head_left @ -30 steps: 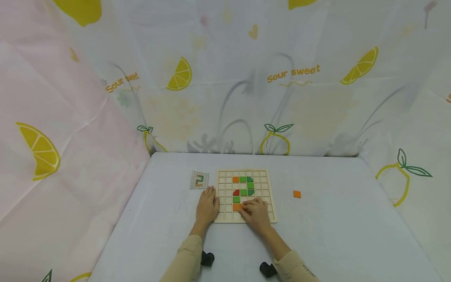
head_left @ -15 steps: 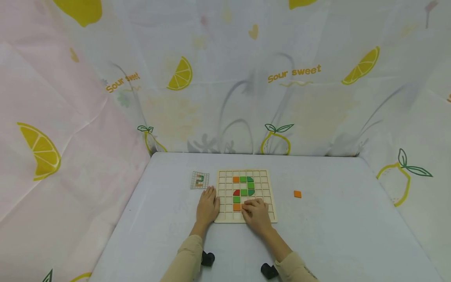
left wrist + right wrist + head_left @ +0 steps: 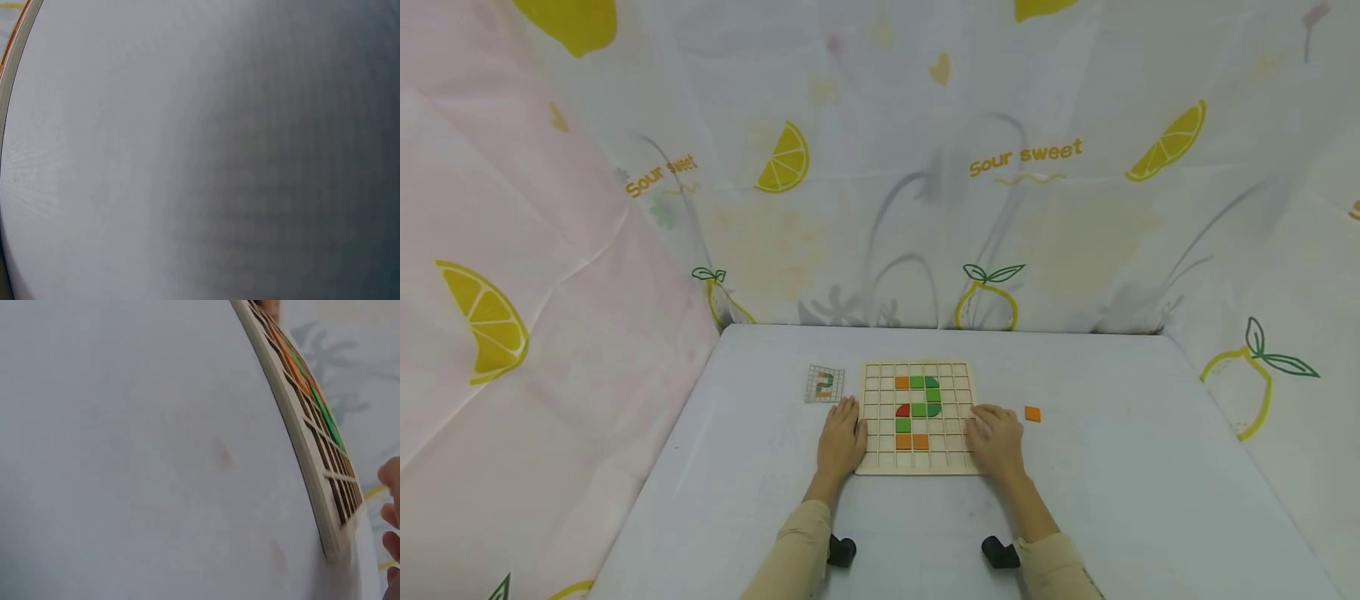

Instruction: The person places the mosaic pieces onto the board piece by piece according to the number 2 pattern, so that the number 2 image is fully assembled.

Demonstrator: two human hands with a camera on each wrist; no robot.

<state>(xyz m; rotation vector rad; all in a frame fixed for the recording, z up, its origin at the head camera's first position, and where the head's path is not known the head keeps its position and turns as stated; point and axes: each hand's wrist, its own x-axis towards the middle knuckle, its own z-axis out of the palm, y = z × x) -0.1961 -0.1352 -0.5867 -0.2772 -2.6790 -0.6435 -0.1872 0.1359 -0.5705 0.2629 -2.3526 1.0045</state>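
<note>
A wooden grid board (image 3: 955, 458) lies on the table, its edge also crossing the right wrist view. Orange, green and red tiles in its cells form a bent, 2-like shape. At the lower end of that shape are two orange tiles, the right one (image 3: 921, 442) now fully visible. My left hand (image 3: 841, 442) rests with straight fingers against the board's left edge. Over the board's right edge is my right hand (image 3: 997, 439), its fingers loosely bent and nothing seen in them. A loose orange square tile (image 3: 1033, 414) lies just right of that hand.
A small card (image 3: 825, 384) printed with a grid and a similar coloured shape lies left of the board. White cloth covers the table (image 3: 1135, 467). Black wrist-camera mounts (image 3: 1000, 552) sit by both sleeves. Printed fabric walls stand behind and at the sides.
My right hand has left the lower orange tile in its cell and moved right to the board's right edge. The left hand and the board have stayed in place.
</note>
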